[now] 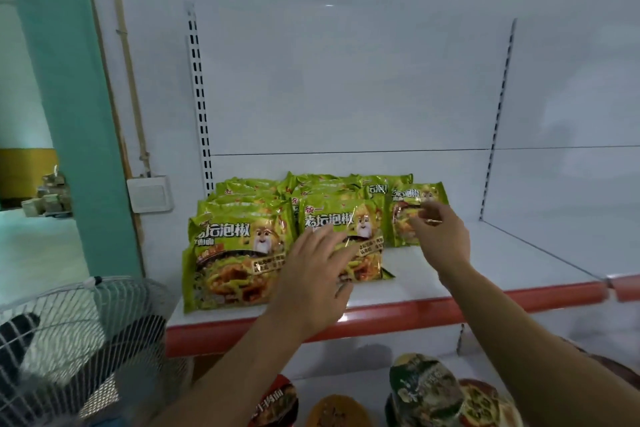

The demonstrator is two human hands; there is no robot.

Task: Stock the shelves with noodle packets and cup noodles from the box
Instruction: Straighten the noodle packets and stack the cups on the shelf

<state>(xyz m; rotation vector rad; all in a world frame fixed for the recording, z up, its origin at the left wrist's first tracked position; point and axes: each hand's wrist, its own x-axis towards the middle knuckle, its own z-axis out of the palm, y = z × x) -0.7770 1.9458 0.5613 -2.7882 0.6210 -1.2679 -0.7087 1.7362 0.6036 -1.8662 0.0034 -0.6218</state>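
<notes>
Green foil noodle packets (239, 253) stood in rows at the left end of the white, red-edged shelf (485, 302). Left hand (311, 277), fingers straight and spread, lay against the middle front packet (346, 229). Right hand (443, 236) reached the rightmost packet (405, 218); blur hid whether its fingertips pinched or merely touched.

At the back, a smooth white panel (346, 80) with slotted metal strips (199, 90) up both sides. Below, a white shelf (519, 260) with a red front edge. To the left, a tall blue-green post (69, 97), a thin pipe (128, 62) and a white switch box (150, 193). Low in the corner, a fan (79, 329) in a white wire cage. Far off on the left, a pale floor (34, 246), a yellow bit of wall (24, 166) and a small heap of blocks (48, 198). Soft, even light all over.
</notes>
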